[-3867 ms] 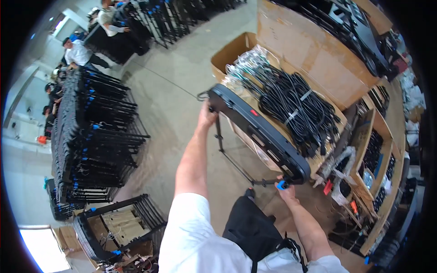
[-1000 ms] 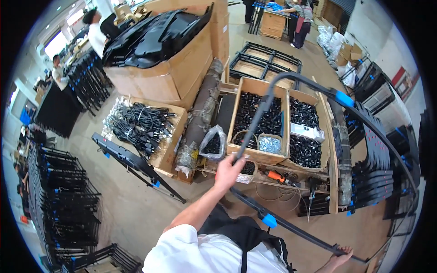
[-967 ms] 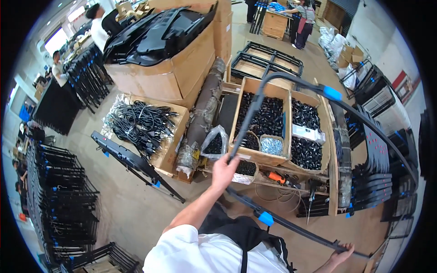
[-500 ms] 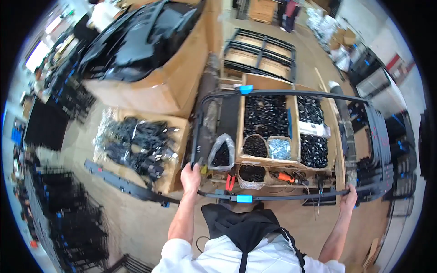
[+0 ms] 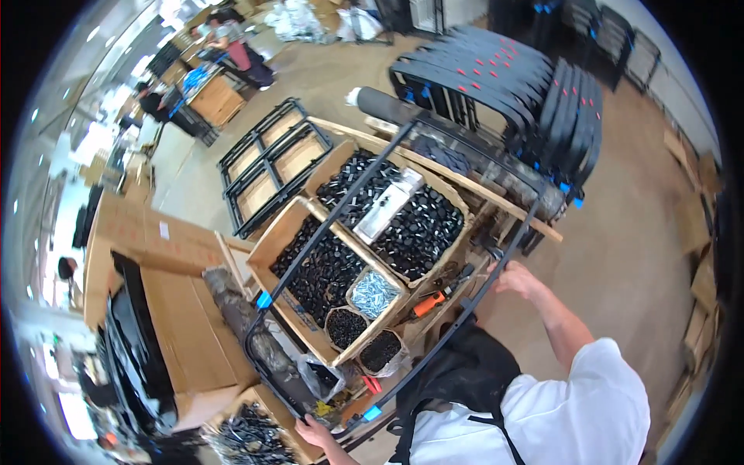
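A thin black rectangular frame (image 5: 341, 209) with rounded corners spans the open boxes in front of me. Pieces of blue tape (image 5: 264, 300) are wrapped on its long bars. My left hand (image 5: 313, 432) is closed around the frame at its near left corner. Farther right, my right hand (image 5: 521, 280) grips the near long bar close to its right end. Under the frame sit cardboard boxes of small black parts (image 5: 310, 263), a bag of silvery-blue screws (image 5: 373, 294), and small bags of black pieces (image 5: 380, 351).
An orange-handled power tool (image 5: 428, 304) and red-handled pliers (image 5: 373, 385) lie by the boxes. Curved black frames (image 5: 473, 77) are stacked at far right. A large carton (image 5: 186, 333) stands left, beside a box of dark parts (image 5: 252, 438). Other people (image 5: 232, 46) are far off.
My view has swung to the right, so the boxes and frame now appear slanted. The stacked frames show more fully. Both hands still hold the black frame.
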{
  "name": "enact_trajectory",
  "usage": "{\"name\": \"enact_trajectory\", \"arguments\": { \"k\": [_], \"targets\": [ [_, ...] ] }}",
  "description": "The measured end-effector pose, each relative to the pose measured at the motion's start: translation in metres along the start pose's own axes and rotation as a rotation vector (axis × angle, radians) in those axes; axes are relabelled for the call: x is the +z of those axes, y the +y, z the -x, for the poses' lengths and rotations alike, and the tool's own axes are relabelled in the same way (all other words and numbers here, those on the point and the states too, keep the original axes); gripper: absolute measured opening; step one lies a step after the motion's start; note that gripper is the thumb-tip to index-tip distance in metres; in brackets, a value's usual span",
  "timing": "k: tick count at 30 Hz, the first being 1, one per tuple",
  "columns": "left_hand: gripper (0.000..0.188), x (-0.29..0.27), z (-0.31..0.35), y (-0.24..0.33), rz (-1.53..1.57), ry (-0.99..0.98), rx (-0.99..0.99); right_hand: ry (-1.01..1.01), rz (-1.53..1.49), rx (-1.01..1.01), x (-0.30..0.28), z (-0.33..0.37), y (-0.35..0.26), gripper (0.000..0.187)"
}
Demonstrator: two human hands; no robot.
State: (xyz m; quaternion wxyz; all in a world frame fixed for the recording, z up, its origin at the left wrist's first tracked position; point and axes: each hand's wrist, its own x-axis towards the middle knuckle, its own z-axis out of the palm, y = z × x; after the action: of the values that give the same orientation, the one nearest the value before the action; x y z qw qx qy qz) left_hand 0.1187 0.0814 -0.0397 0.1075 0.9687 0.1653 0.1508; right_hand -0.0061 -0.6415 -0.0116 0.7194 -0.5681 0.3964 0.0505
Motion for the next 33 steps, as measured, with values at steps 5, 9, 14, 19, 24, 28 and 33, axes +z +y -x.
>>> {"name": "enact_trajectory", "arguments": {
  "k": [5, 9, 14, 19, 24, 28, 33],
  "targets": [
    [0.051, -0.017, -0.011, 0.04, 0.045, -0.237, -0.095, 0.636, 0.967, -0.393, -0.032, -0.111, 0.053, 0.041],
    [0.065, -0.047, -0.022, 0.027, -0.1, -0.227, -0.075, 0.675, 1.138, -0.317, -0.002, -0.176, 0.029, 0.048],
    [0.039, -0.008, 0.004, 0.218, 0.342, -0.145, 0.109, 0.478, 1.376, -0.117, -0.082, -0.212, 0.085, 0.037],
    [0.032, 0.006, 0.038, 0.408, 0.931, -0.577, 0.178, 0.437, 1.231, -0.333, -0.092, -0.059, 0.011, 0.026],
    [0.034, 0.027, 0.114, 0.599, 1.125, -1.111, 0.381, 0.291, 1.126, -0.18, -0.16, 0.063, -0.036, 0.026],
    [0.036, 0.001, 0.186, 0.736, 1.164, -1.429, 0.705, 0.281, 0.907, -0.047, -0.187, 0.138, -0.142, 0.029],
    [0.044, -0.051, 0.249, 0.836, 1.309, -1.718, 0.971, 0.391, 0.89, -0.093, -0.197, 0.132, -0.232, 0.033]
  ]
}}
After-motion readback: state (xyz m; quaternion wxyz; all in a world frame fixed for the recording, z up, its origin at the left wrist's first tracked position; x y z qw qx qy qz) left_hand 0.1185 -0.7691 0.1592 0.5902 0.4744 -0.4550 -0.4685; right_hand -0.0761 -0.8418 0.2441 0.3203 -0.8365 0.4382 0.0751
